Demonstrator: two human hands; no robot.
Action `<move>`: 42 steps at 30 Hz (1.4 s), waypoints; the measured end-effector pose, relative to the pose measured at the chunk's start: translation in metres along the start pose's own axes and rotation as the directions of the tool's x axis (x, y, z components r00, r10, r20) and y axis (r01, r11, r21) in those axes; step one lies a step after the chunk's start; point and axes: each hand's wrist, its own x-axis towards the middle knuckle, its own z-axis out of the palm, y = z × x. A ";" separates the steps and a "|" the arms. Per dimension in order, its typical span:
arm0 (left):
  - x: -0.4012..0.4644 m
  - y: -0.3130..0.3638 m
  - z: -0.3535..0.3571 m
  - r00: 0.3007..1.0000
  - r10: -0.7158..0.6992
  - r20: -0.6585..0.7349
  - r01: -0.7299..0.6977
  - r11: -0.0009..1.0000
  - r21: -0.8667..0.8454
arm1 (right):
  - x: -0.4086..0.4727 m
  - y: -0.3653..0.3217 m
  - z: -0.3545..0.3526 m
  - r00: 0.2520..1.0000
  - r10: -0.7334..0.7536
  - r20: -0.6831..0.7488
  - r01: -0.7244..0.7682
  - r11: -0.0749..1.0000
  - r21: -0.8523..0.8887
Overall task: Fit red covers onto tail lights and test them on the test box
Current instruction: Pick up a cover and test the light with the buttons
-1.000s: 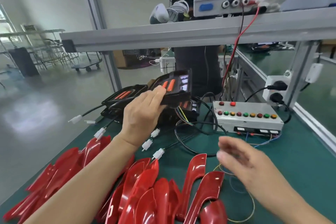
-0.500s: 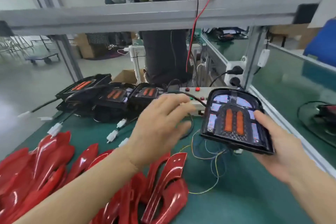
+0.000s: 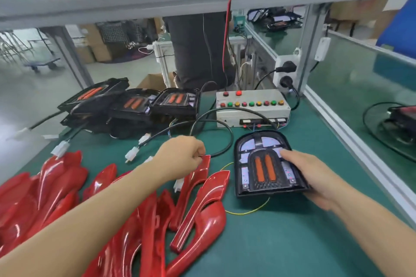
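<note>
Right hand (image 3: pixel 315 177) gripping tail light (image 3: pixel 266 164) on mat (image 3: pixel 292 243), left hand (image 3: pixel 182 156) pinching red cover (image 3: pixel 193 177) tip, test box (image 3: pixel 252 108) far.

Black tail light (image 3: pixel 264 164) lies face-up on green mat; glossy red covers (image 3: pixel 198 204) heaped left; test box (image 3: pixel 252 108) behind.

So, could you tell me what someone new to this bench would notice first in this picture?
Probably the heap of glossy red covers filling the near left of the green table, where the left hand pinches the tip of one. Right of it, the right hand holds a black tail light with two orange strips flat on the table. Behind sits the grey test box with its row of coloured buttons.
</note>
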 end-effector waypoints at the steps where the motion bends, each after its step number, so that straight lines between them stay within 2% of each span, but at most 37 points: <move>1: 0.001 0.005 0.003 0.999 0.031 0.019 -0.031 1.000 -0.003 | 0.001 -0.002 0.004 1.000 -0.004 -0.007 0.004 0.999 -0.051; 4: 0.003 0.019 0.013 0.993 0.111 0.050 -0.110 0.993 -0.036 | 0.005 -0.006 0.010 0.995 -0.061 -0.078 0.033 0.945 -0.327; 8: 0.006 0.026 0.024 0.982 0.184 0.036 -0.183 0.983 -0.024 | 0.005 -0.014 0.007 0.970 -0.221 -0.096 0.090 0.701 -0.708; 10: 0.008 0.026 0.025 0.981 0.188 0.040 -0.189 0.982 0.015 | 0.005 -0.015 0.007 0.955 -0.285 -0.085 0.111 0.608 -0.786; 12: 0.009 0.023 0.020 0.980 0.191 0.050 -0.192 0.981 0.009 | 0.004 -0.014 0.006 0.953 -0.290 -0.081 0.104 0.569 -0.816; 14: 0.010 0.015 0.004 0.983 0.181 0.012 -0.175 0.965 -0.194 | 0.003 -0.013 0.005 0.957 -0.275 -0.090 0.088 0.572 -0.816; 15: 0.010 0.009 -0.009 0.989 0.147 0.000 -0.136 0.913 -0.385 | 0.002 -0.013 0.004 0.958 -0.270 -0.100 0.077 0.577 -0.813; 17: 0.010 -0.003 -0.035 0.994 0.108 -0.029 -0.091 0.628 -0.773 | -0.001 -0.014 0.006 0.951 -0.290 -0.110 0.079 0.568 -0.819; 20: 0.016 -0.011 -0.054 0.986 0.140 -0.094 -0.127 0.254 -0.959 | -0.008 -0.015 0.013 0.865 -0.487 -0.119 0.149 0.475 -0.867; 22: 0.022 -0.002 -0.054 0.979 0.178 -0.098 -0.107 0.046 -0.993 | -0.020 -0.020 0.025 0.789 -0.613 -0.048 0.328 0.486 -0.810; 24: 0.030 0.009 -0.047 0.975 0.207 -0.086 -0.061 -0.123 -0.991 | -0.035 -0.027 0.040 0.828 -0.550 0.104 0.491 0.624 -0.609; 26: 0.036 0.021 -0.039 0.971 0.224 -0.087 -0.039 -0.209 -0.977 | -0.044 -0.027 0.048 0.865 -0.427 0.265 0.502 0.726 -0.469; 27: 0.038 0.027 -0.035 0.967 0.240 -0.091 -0.031 -0.243 -0.970 | -0.046 -0.026 0.047 0.864 -0.407 0.297 0.503 0.735 -0.455; 31: 0.044 0.043 -0.023 0.965 0.249 -0.084 0.049 -0.485 -0.873 | -0.048 -0.025 0.031 0.856 -0.433 0.283 0.517 0.710 -0.478; 32: 0.045 0.046 -0.021 0.964 0.256 -0.078 0.066 -0.509 -0.858 | -0.049 -0.024 0.028 0.860 -0.421 0.289 0.511 0.722 -0.467; 34: 0.049 0.050 -0.019 0.962 0.268 -0.057 0.079 -0.470 -0.879 | -0.050 -0.021 0.021 0.862 -0.421 0.284 0.507 0.729 -0.459; 35: 0.053 0.052 -0.016 0.966 0.259 -0.019 0.087 -0.390 -0.917 | -0.049 -0.020 0.017 0.867 -0.428 0.256 0.498 0.731 -0.467; 36: 0.059 0.053 -0.012 0.976 0.216 0.036 0.087 -0.228 -0.970 | -0.049 -0.021 0.011 0.873 -0.441 0.207 0.484 0.731 -0.482; 37: 0.065 0.054 -0.008 0.989 0.121 0.088 0.088 0.006 -0.996 | -0.048 -0.022 0.005 0.879 -0.454 0.144 0.459 0.729 -0.507; 38: 0.072 0.053 -0.001 0.995 -0.011 0.100 0.099 0.260 -0.961 | -0.047 -0.024 -0.003 0.884 -0.461 0.079 0.426 0.723 -0.544; 39: 0.078 0.053 0.007 0.991 -0.122 0.061 0.110 0.451 -0.886 | -0.047 -0.026 -0.009 0.886 -0.464 0.025 0.387 0.708 -0.591; 40: 0.084 0.052 0.014 0.985 -0.172 0.026 0.120 0.561 -0.819 | -0.046 -0.028 -0.015 0.887 -0.462 -0.010 0.350 0.684 -0.641; 42: 0.092 0.054 0.028 0.987 -0.151 0.063 0.149 0.670 -0.727 | -0.045 -0.028 -0.022 0.891 -0.451 -0.044 0.291 0.643 -0.708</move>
